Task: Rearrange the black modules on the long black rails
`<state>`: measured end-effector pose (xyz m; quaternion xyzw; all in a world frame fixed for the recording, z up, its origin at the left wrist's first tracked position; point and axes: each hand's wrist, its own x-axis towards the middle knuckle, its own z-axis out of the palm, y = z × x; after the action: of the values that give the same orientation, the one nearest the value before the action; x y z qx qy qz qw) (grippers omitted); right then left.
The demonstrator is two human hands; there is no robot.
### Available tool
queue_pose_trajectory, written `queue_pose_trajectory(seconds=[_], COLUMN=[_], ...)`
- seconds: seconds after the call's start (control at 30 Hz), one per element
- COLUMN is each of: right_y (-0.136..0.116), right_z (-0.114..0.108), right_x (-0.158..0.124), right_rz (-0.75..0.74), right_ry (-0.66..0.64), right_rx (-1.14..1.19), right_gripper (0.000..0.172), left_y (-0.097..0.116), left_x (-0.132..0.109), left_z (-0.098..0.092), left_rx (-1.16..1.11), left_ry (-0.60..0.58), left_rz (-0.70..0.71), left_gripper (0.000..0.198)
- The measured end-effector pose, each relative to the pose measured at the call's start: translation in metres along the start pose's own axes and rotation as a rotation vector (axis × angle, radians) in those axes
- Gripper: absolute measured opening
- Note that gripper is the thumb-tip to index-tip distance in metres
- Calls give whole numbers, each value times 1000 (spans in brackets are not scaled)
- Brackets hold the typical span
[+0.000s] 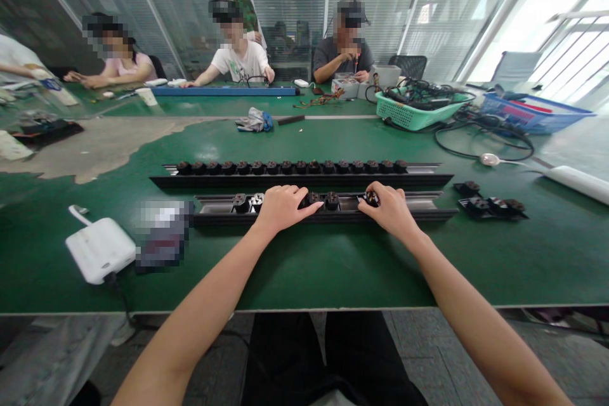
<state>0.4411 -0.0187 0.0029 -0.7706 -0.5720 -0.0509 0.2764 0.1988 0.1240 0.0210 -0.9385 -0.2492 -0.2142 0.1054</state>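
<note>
bare forearms [209, 304] stretch across the green table [333, 273] to the near black channel [247, 219]. the right hand [394, 206] pinches a dark socket piece [372, 198] between thumb and fingers at that channel. the left hand [283, 206] curls half open over its sockets [332, 201], grip hidden, so i cannot tell what it holds. just beyond, a second channel [299, 181] bears a row of similar pieces
</note>
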Motion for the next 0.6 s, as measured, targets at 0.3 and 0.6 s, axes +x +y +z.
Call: queue_pose_trajectory(seconds=[0.3, 0.6], right_y=[3, 1], right_z=[1, -2], right_x=[-1, -1], right_rz=[20, 39], right_ry=[31, 33], right_rx=[-13, -23], right_gripper=[20, 20], left_y=[0, -1], left_x=[0, 0], left_z=[0, 0], left_rx=[5, -7], left_ry=[1, 6], left_rz=[3, 2], left_gripper=[57, 58])
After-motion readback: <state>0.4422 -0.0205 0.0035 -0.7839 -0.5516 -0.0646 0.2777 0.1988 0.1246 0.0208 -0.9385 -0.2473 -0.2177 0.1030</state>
